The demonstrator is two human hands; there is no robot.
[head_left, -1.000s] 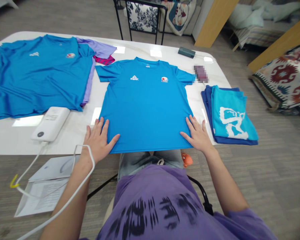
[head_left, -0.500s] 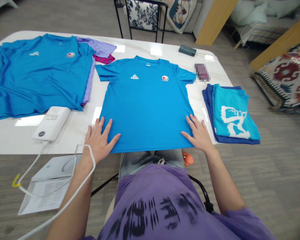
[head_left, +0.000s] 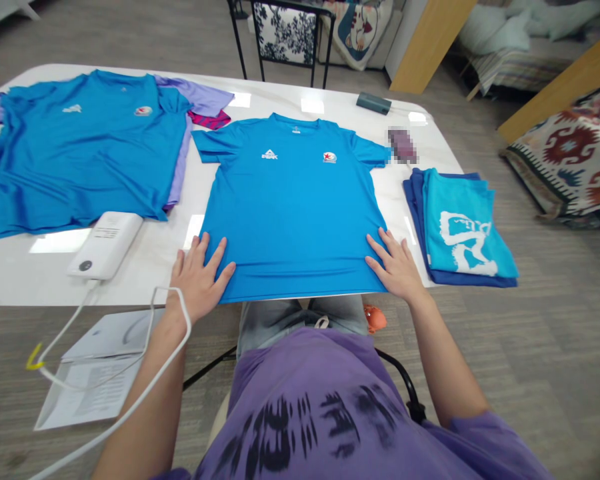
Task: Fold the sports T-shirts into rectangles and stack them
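Observation:
A blue T-shirt [head_left: 295, 207] lies spread front side up on the white table, neck away from me, its hem along the near table edge. Small horizontal wrinkles run across the cloth just above the hem. My left hand [head_left: 199, 277] rests flat with spread fingers on the shirt's lower left corner, partly on the table. On the lower right corner lies my right hand [head_left: 395, 267], its fingers also spread. Neither hand grips the cloth.
Another blue shirt [head_left: 90, 147] lies over purple clothes at left. A white power bank [head_left: 106, 245] with a cable [head_left: 167, 360] sits near the front edge. Folded clothes [head_left: 465, 227] are stacked at right; a dark case [head_left: 374, 103] lies behind. Across the table stands a chair [head_left: 286, 37].
Wrinkles have formed across the shirt near its hem, which was smooth before. Both hands stay at the lower corners, with the thumbs shifted slightly.

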